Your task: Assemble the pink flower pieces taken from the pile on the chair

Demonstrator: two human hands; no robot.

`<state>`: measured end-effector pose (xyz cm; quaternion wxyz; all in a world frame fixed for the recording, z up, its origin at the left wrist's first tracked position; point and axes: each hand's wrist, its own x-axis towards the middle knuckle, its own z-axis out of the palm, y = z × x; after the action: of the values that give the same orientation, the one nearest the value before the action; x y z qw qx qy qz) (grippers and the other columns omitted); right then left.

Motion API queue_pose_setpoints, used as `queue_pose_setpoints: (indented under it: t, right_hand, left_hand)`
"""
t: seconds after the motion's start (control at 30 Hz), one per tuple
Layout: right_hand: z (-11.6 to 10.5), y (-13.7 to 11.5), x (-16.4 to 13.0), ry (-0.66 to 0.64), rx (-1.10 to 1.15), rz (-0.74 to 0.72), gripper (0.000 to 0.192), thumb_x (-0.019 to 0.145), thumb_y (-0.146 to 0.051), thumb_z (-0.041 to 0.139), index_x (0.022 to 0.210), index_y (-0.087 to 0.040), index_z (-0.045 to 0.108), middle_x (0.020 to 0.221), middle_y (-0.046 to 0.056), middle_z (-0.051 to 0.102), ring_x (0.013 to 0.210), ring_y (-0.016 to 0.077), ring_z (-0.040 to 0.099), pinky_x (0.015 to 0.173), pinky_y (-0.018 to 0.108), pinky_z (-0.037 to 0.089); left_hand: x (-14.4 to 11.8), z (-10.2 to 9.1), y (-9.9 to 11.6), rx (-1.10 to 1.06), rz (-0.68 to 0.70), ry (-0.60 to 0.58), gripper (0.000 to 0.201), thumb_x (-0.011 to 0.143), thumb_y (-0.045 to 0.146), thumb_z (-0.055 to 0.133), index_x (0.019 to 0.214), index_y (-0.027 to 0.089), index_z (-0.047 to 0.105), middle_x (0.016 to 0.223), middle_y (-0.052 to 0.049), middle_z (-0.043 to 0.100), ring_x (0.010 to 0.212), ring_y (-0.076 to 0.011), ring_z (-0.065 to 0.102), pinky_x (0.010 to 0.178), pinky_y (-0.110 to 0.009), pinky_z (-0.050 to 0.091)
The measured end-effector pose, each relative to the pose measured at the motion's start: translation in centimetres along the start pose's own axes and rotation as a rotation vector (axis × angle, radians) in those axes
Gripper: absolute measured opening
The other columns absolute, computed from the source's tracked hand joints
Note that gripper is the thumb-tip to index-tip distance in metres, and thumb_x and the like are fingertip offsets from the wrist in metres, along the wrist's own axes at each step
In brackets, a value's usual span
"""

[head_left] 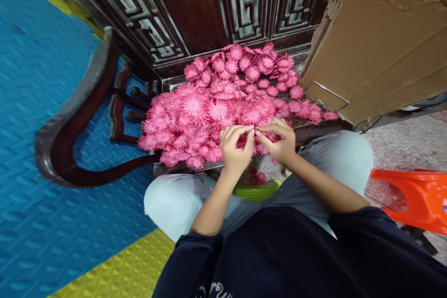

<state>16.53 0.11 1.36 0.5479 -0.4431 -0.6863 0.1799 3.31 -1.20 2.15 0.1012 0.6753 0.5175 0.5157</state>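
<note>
A large heap of pink artificial flower heads [218, 109] with spiky petals covers the dark wooden bench seat [307, 132]. At its front edge, my left hand [234, 149] pinches with thumb and forefinger. My right hand [282, 144] makes a like pinch, and its fingertips almost meet those of the left. A small dark red bit shows between the fingertips, too small and too covered to name. Several flower heads lie just beyond and beneath both hands.
A big cardboard box [384, 46] stands on the bench at right. The curved wooden armrest [66, 139] bounds the left side. Between my knees is a green plastic thing [256, 192], with fallen pink pieces [260, 178] nearby. An orange plastic stool [415, 200] is at far right.
</note>
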Motion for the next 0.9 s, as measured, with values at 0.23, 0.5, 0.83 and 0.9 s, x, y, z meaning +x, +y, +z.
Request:
queue_pose_setpoints:
  t: [0.23, 0.5, 0.83, 0.9]
  right_hand:
    - [0.1, -0.18, 0.13, -0.049, 0.06, 0.083, 0.005, 0.074, -0.02, 0.064, 0.072, -0.02, 0.068, 0.055, -0.003, 0.047, 0.053, 0.0111, 0.042, 0.058, 0.029, 0.033]
    - [0.14, -0.2, 0.34, -0.05, 0.119, 0.161, 0.007, 0.075, -0.021, 0.063, 0.069, -0.018, 0.065, 0.056, -0.003, 0.044, 0.052, 0.0099, 0.04, 0.052, 0.026, 0.031]
    - [0.01, -0.17, 0.64, -0.026, 0.173, 0.196, 0.012, 0.076, -0.021, 0.063, 0.064, -0.018, 0.063, 0.055, -0.004, 0.039, 0.052, 0.0092, 0.036, 0.051, 0.026, 0.029]
    - [0.01, -0.17, 0.64, -0.026, 0.182, 0.2, 0.012, 0.075, -0.02, 0.064, 0.064, -0.017, 0.062, 0.055, -0.004, 0.039, 0.052, 0.0091, 0.036, 0.051, 0.026, 0.028]
  left_hand:
    - [0.24, 0.03, -0.15, 0.007, -0.049, -0.073, 0.012, 0.084, 0.025, 0.053, 0.081, 0.02, 0.063, 0.077, -0.001, 0.065, 0.077, -0.0139, 0.058, 0.072, -0.029, 0.043]
    - [0.33, -0.05, -0.44, -0.021, -0.039, -0.09, 0.014, 0.084, 0.028, 0.055, 0.085, 0.021, 0.068, 0.08, -0.001, 0.067, 0.079, -0.0138, 0.059, 0.075, -0.03, 0.045]
    - [-0.13, 0.39, -0.26, -0.142, -0.098, -0.062, 0.018, 0.083, 0.028, 0.059, 0.095, 0.02, 0.068, 0.085, -0.003, 0.069, 0.082, -0.0127, 0.061, 0.078, -0.029, 0.048]
    - [-0.25, 0.55, -0.26, -0.105, -0.078, -0.029, 0.017, 0.082, 0.027, 0.06, 0.095, 0.02, 0.069, 0.085, -0.003, 0.07, 0.08, -0.0128, 0.061, 0.077, -0.029, 0.047]
